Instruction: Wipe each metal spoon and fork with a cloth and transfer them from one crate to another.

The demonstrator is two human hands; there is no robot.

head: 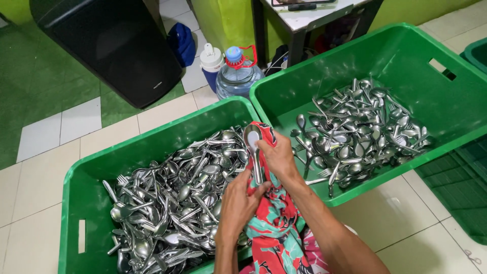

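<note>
Centrally, a shiny steel spoon (pixel 253 147) is gripped by the right hand (pixel 278 156) and wrapped in red patterned cloth (pixel 276 223) by the closed left hand (pixel 238 205) — above two green plastic crates (pixel 284 96) of cutlery on a tiled floor (pixel 45 167).

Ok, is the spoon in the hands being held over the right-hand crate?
No: the spoon, gripped with the red patterned cloth by the left hand and right hand, sits over the left crate, not the right crate.

I sit on a tiled floor (pixel 45 167) in some catering back room: two green crates (pixel 152 142) brim with cutlery (pixel 177 198).
</note>
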